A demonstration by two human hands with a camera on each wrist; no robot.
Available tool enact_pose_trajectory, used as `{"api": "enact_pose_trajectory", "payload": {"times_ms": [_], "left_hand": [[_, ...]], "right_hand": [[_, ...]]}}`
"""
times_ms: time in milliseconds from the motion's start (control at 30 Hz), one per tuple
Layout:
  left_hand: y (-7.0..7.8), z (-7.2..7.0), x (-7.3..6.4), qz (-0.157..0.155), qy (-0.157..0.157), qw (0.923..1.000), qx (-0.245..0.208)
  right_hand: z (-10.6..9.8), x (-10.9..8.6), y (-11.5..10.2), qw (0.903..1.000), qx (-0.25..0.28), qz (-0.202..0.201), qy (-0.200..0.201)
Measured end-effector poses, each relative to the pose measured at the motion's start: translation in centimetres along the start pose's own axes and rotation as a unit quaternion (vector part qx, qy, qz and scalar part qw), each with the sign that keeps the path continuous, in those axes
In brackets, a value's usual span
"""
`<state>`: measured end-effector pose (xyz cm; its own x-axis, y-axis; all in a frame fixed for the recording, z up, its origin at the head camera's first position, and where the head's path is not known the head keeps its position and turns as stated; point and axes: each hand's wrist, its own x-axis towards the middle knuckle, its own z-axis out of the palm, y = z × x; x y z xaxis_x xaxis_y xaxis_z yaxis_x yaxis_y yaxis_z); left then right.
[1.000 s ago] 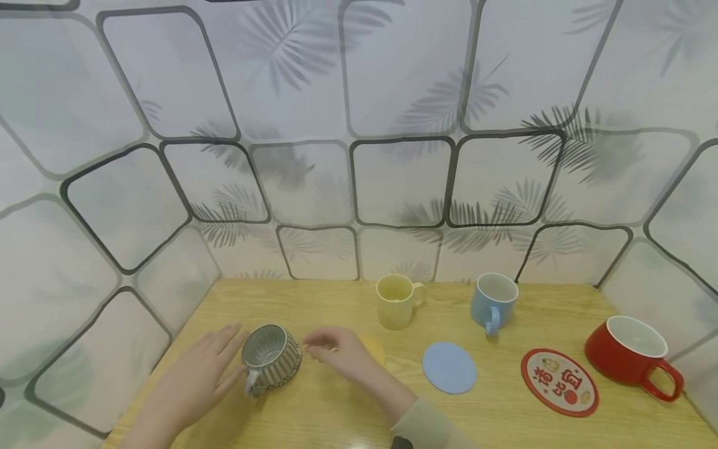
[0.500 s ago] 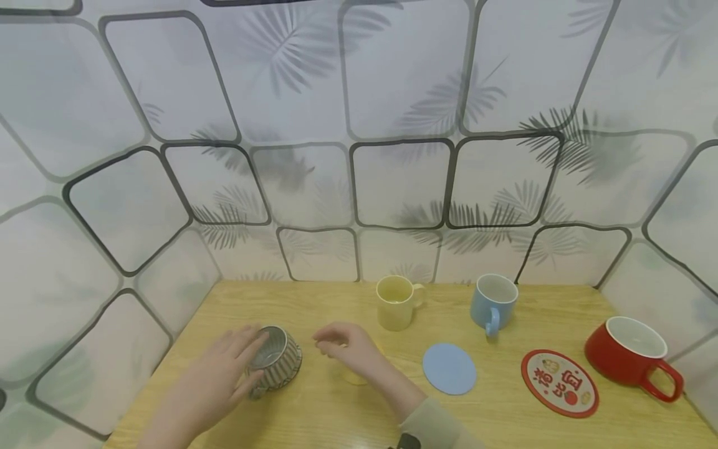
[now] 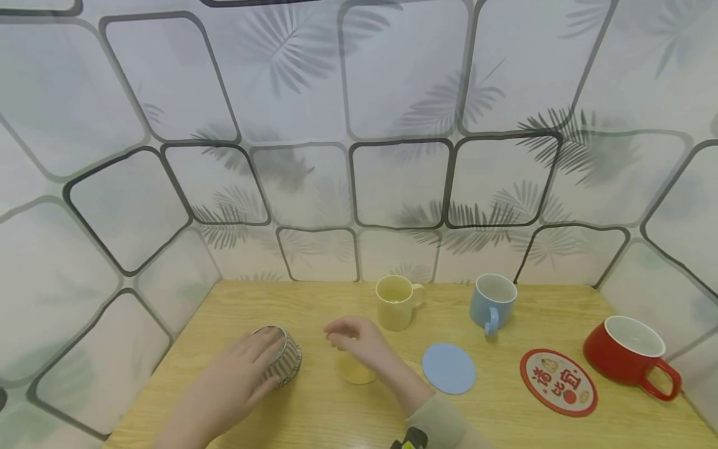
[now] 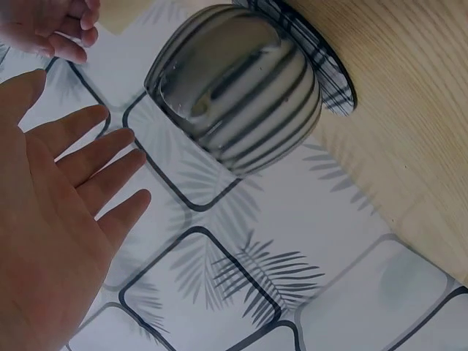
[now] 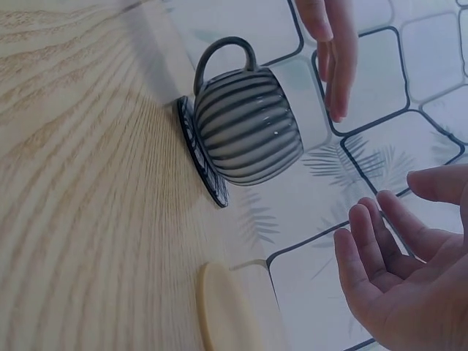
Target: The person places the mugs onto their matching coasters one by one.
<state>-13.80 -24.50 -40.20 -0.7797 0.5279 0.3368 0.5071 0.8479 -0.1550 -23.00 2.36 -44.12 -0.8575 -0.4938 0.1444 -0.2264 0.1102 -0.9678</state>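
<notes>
A grey mug with dark stripes (image 3: 290, 360) stands upright on a dark checked coaster (image 4: 338, 82), its handle showing in the right wrist view. My left hand (image 3: 235, 377) hovers above that mug with fingers extended, hiding part of it in the head view; the right wrist view shows a gap between them. To the mug's right, my right hand (image 3: 364, 343) hangs in the air with loosely bent fingers and holds nothing. Just below the right hand, a round yellow coaster (image 3: 356, 372) lies on the table, partly covered by that hand in the head view.
Behind the right hand stands a yellow mug (image 3: 395, 305). Farther right are a blue mug (image 3: 492, 305), a round blue coaster (image 3: 449, 368), a red-rimmed coaster (image 3: 559, 382) and a wide red mug (image 3: 625, 352). Patterned fabric (image 3: 392, 181) borders the wooden table (image 3: 314, 418).
My left hand has moved right, from beside the striped mug to above it. My right hand has drawn away to the right. The mugs and coasters keep their places.
</notes>
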Motion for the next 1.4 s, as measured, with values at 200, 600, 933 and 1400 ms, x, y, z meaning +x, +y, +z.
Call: {"api": "enact_pose_trajectory", "payload": {"times_ms": [200, 600, 933, 1400], "left_hand": [[0.8, 0.1, 0.3, 0.002, -0.008, 0.9999, 0.012], [1.8, 0.7, 0.8, 0.014, -0.017, 0.9996, -0.015], [2.6, 1.2, 1.2, 0.039, 0.008, 0.9992, -0.004], [3.7, 2.1, 1.5, 0.02, -0.022, 0.9993, -0.022]], "right_hand": [[-0.6, -0.1, 0.0, 0.9999, 0.016, 0.002, 0.004], [-1.9, -0.1, 0.5, 0.9995, 0.021, 0.013, 0.021], [-3.1, -0.1, 1.5, 0.9988, 0.03, 0.019, 0.034], [-4.9, -0.4, 2.4, 0.9982, 0.026, 0.024, 0.048]]}}
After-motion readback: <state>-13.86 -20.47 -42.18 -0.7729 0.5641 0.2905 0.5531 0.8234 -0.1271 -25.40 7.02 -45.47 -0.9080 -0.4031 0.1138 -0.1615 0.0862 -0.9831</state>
